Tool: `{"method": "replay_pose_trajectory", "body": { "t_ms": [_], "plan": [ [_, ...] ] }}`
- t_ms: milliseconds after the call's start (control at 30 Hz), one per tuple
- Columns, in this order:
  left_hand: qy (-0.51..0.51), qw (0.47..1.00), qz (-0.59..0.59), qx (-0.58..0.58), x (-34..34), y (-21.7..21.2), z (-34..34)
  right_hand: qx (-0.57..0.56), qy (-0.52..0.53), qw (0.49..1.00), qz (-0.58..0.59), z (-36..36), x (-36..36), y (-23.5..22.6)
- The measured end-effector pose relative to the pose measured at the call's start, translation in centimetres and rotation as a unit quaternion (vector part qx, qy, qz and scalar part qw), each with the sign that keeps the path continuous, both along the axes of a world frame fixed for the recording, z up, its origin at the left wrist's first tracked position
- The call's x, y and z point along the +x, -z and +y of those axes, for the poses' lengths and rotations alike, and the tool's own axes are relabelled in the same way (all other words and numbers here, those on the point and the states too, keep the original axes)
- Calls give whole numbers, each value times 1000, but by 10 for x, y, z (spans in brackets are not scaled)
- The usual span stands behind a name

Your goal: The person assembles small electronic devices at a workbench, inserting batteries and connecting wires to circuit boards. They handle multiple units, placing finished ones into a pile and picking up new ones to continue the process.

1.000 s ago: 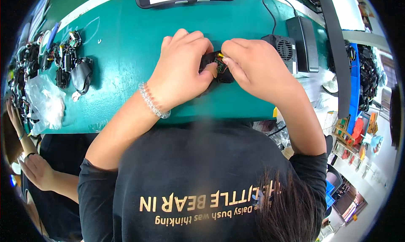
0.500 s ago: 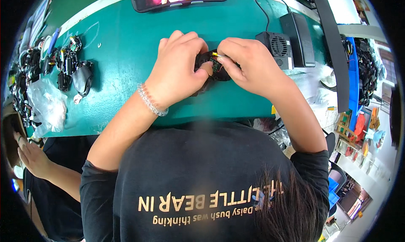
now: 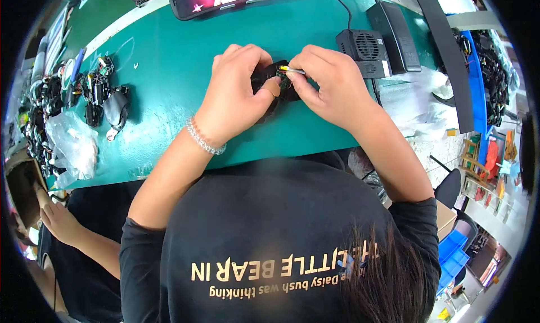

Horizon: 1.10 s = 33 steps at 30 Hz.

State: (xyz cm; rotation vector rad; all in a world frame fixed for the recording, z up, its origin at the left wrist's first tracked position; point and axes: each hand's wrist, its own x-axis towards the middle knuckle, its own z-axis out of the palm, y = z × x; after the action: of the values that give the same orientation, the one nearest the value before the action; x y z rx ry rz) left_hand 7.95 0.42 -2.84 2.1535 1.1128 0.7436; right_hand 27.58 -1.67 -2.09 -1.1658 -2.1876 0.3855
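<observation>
My left hand (image 3: pixel 236 95) is closed round a small black device (image 3: pixel 290 91) with a green circuit board showing inside it. The left thumb, with a tan wrap at its tip, presses on the device's near side. A thin silver piece with a yellow end (image 3: pixel 296 71) is pinched between the thumb and fingers of my right hand (image 3: pixel 332 89). Its yellow end lies over the board; whether it touches cannot be made out. The underside of the device is hidden by my left hand.
A phone (image 3: pixel 230 8) lies at the far edge of the green table (image 3: pixel 169 58). Beyond my right hand stand a vented black box (image 3: pixel 364 50) and a black adapter (image 3: pixel 394 36). Black device parts (image 3: pixel 101 92) and a plastic bag (image 3: pixel 73 146) lie left. A co-worker's hand (image 3: pixel 59 221) reaches into a carton.
More of the silver piece shows between my right fingers, its yellow end over the device. Both hands stay at the device. The whole view has tilted slightly.
</observation>
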Motion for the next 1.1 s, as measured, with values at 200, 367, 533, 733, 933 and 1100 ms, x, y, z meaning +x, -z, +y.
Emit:
{"method": "replay_pose_trajectory", "body": {
  "t_ms": [200, 367, 533, 733, 933, 1100],
  "plan": [
    [-13, 987, -113, -112, 2, 1, -10, 78, 18, 996, 41, -7, -3, 2],
    [30, 978, -175, -109, 1, -8, -13, 182, -11, 981, 66, -6, 0, -3],
    [24, 961, -270, -58, 8, -7, -15, 235, -32, 969, 74, -6, 3, -9],
    [11, 958, -277, -70, 8, -13, -17, 263, -51, 961, 70, -2, 3, -14],
    [13, 955, -257, -147, 5, -21, -19, 268, -72, 959, 58, 1, 5, -16],
    [17, 945, -260, -197, 1, -19, -21, 268, -84, 958, 53, 2, 5, -17]
  ]
}}
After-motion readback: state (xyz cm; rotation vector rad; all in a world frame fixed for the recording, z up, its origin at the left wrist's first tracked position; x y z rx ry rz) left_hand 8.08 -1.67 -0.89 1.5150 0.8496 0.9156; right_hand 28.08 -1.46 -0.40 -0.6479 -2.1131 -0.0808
